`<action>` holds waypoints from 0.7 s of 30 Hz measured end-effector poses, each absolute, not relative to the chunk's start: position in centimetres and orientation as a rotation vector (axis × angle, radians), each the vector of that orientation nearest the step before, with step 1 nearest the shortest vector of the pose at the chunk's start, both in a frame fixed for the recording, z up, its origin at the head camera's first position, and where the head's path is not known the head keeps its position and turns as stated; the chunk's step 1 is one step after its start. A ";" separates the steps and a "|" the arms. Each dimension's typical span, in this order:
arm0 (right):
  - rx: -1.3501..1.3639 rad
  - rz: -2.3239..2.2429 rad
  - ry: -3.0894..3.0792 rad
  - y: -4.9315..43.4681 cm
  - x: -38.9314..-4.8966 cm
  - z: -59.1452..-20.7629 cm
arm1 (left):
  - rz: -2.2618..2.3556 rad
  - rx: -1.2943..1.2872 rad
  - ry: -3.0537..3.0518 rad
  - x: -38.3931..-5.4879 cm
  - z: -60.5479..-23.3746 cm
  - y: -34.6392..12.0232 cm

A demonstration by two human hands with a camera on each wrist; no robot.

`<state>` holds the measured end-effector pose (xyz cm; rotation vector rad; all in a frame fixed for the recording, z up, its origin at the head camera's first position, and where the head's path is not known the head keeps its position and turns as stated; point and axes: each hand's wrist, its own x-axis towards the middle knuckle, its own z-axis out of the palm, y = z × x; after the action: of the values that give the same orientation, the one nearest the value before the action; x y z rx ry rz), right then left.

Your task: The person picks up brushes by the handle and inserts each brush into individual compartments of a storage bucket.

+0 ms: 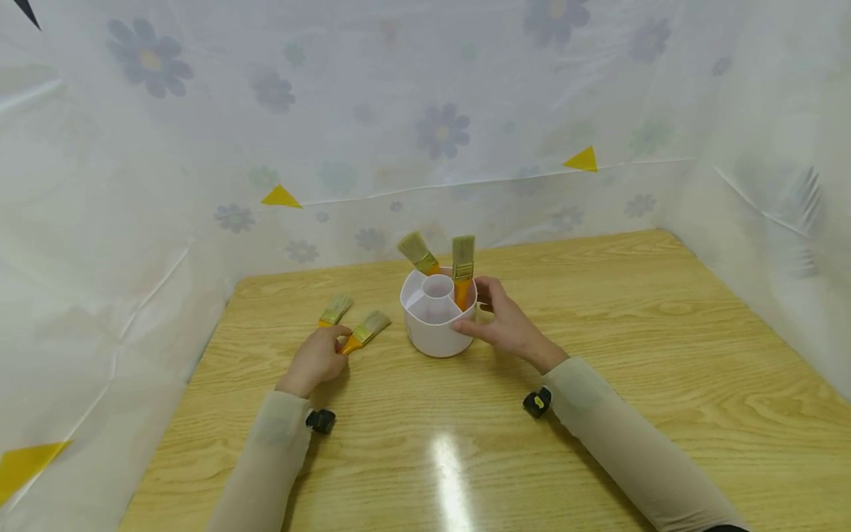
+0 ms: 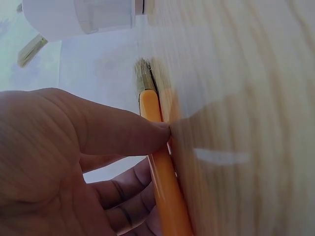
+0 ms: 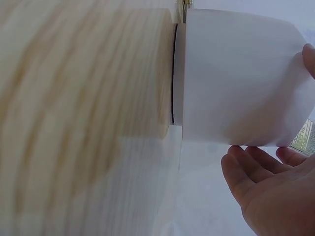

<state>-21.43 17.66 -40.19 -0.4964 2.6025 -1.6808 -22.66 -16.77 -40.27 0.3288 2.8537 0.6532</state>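
Observation:
My left hand (image 1: 317, 360) pinches the orange handle of a flat paintbrush (image 1: 362, 332) low over the table; the left wrist view shows the thumb across the paintbrush handle (image 2: 170, 196). Just behind it lies a second paintbrush (image 1: 335, 309), its handle partly hidden by the hand. A round white divided organizer (image 1: 435, 341) with a central cup stands to the right. Two more paintbrushes lean in it bristles up, one upright (image 1: 463, 267) and one tilted left (image 1: 417, 251). My right hand (image 1: 508, 325) holds the organizer's right side, thumb at the front rim and fingers around the wall.
The wood-grain table (image 1: 638, 332) meets a flower-printed plastic sheet (image 1: 372, 133) at the back and both sides. Yellow triangles (image 1: 282, 197) are stuck on the sheet. Small black cameras (image 1: 537, 403) sit at both sleeve cuffs.

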 end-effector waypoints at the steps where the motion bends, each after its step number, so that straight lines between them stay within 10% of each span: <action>1: -0.499 -1.679 2.601 17.6 -21.4 -40.2 | 0.654 0.329 2.852 -22.6 -40.2 -16.8; 21: -0.488 -1.644 2.579 16.7 -19.1 -36.3 | 0.622 0.338 2.871 -22.7 -40.1 -16.5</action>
<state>-19.08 16.72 -36.26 -0.4875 2.5793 -1.6440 -22.66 -16.54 -40.10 0.3376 2.8709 0.6222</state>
